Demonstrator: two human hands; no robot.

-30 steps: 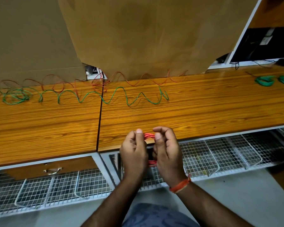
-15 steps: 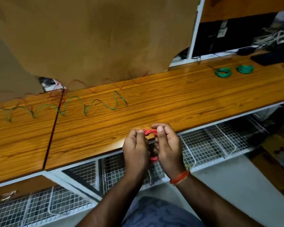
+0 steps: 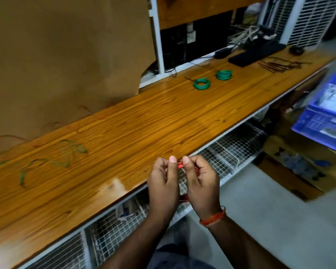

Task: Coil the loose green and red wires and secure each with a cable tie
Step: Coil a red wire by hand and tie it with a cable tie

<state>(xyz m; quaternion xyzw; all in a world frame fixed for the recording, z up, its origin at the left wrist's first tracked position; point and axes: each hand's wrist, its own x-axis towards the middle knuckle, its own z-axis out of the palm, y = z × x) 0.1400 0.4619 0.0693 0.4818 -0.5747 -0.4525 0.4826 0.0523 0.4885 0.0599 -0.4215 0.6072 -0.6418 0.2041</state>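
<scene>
Loose green wire (image 3: 52,162) lies wavy at the far left of the wooden bench (image 3: 144,129), well apart from both hands, not yet coiled. Faint loose red wire (image 3: 10,137) runs along the cardboard (image 3: 66,55) edge behind it (blurred, hard to trace).

Left hand (image 3: 163,181) pinches the top of the red coil (image 3: 180,165) between thumb and fingers, curled round it. Right hand (image 3: 201,183) grips the same coil from the other side, thumb tip just beside the left thumb; the coil hangs between the palms over the bench's front edge, its lower loop peeking out below.

Step in hand, as I judge it: holding the red coil together for tying. Keep the loops pinched flat so none spring out, free one hand only when the other has the whole bundle. No cable tie visible in either hand (cannot tell).

Further right, two finished green coils (image 3: 201,84) sit on the bench, well apart from the hands.
</scene>
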